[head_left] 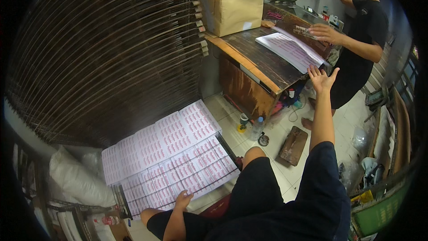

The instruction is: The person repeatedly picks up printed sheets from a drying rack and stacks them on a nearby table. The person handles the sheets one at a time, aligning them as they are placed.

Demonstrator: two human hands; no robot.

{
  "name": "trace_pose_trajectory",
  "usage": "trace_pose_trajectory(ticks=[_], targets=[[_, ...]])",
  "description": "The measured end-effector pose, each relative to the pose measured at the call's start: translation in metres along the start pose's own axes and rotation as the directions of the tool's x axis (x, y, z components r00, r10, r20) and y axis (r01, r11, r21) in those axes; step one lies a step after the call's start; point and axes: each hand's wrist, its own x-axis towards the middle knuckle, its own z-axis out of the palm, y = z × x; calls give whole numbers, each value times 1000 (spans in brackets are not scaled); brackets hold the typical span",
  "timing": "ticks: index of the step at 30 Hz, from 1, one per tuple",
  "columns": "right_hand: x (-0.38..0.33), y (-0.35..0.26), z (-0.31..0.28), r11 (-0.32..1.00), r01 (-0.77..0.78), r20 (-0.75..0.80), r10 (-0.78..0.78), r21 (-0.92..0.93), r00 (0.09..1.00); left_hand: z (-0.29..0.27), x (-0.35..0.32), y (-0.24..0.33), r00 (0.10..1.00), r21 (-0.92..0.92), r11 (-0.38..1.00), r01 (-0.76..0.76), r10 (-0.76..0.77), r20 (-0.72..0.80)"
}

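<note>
Reaching: right hand [323, 80] splayed, empty, at paper stack [281, 48], long axis upper-left to lower-right; left hand [183, 200] half-open, grip unclear.

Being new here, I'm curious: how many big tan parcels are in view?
1: the parcel sits on the table, left of the paper stack. Others may be hidden.

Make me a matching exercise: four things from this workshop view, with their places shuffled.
Things:
1. Left hand
2. Right hand
3. Tan wrapped parcel
4. Plastic bottle

Places:
A. Upright on the tiled floor
B. Fingers spread, by the near end of the paper stack
C. By the printed sheets laid out low down
D. On the wooden table

Pairs: 1-C, 2-B, 3-D, 4-A
</note>
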Motion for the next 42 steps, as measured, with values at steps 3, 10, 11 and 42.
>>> trace_pose_trajectory(ticks=[3,10,11,42], targets=[[0,-12,-15,969,-109,216,158,-222,964,3,-7,22,1000,-45,999,12,-11,25],[-37,17,-17,736,33,129,75,-676,989,-2,-3,4,999,87,995,41,-43,16],[-45,14,-14,712,56,147,66,-699,987,-3,0,4,997,119,991,58,-64,44],[-360,344,-226,358,-783,-581,529,-508,619,-2,-6,2,1000,26,1000,-3,3,-4]])
